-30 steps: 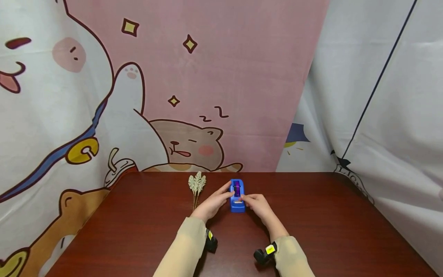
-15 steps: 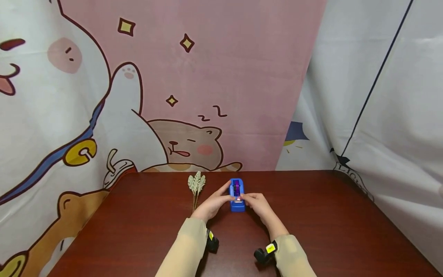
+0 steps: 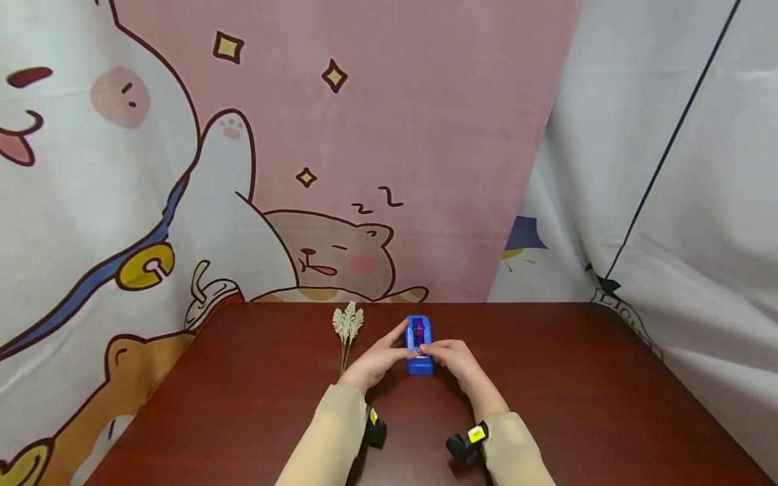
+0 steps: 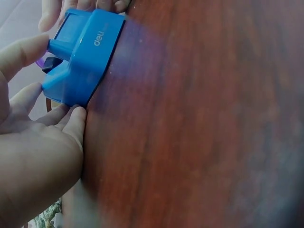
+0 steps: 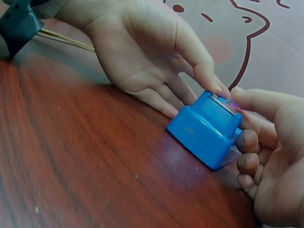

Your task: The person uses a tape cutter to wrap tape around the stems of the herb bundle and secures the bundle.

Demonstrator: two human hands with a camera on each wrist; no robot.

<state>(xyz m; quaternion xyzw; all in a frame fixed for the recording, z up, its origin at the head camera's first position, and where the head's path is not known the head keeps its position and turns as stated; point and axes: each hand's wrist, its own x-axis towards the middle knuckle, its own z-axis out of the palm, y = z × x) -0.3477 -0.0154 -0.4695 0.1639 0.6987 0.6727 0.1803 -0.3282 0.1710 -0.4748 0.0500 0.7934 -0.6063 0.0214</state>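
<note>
A blue tape dispenser (image 3: pixel 420 366) sits on the table, its toothed cutter end towards me and a purple tape roll (image 3: pixel 419 329) in its middle. My left hand (image 3: pixel 375 359) grips it from the left side, with the thumb at the cutter's edge and lower fingers low along the body, as the right wrist view shows. From the right, my right hand (image 3: pixel 456 358) pinches with thumb and forefinger just behind the teeth, at a small clear piece of tape (image 5: pixel 223 99). Its other fingers curl beside the dispenser; the tape between the fingertips is mostly hidden.
A bunch of dried flowers (image 3: pixel 348 324) lies left of the dispenser, its stems partly behind my left hand. The dark red wooden table (image 3: pixel 255 412) ends at a cartoon-printed cloth (image 3: pixel 456 169). Black cameras are strapped to both wrists.
My left thumb has slid from beside the roll towards the cutter end. The right fingertips have shifted slightly left, closer to the left thumb. The dispenser stays in about the same place.
</note>
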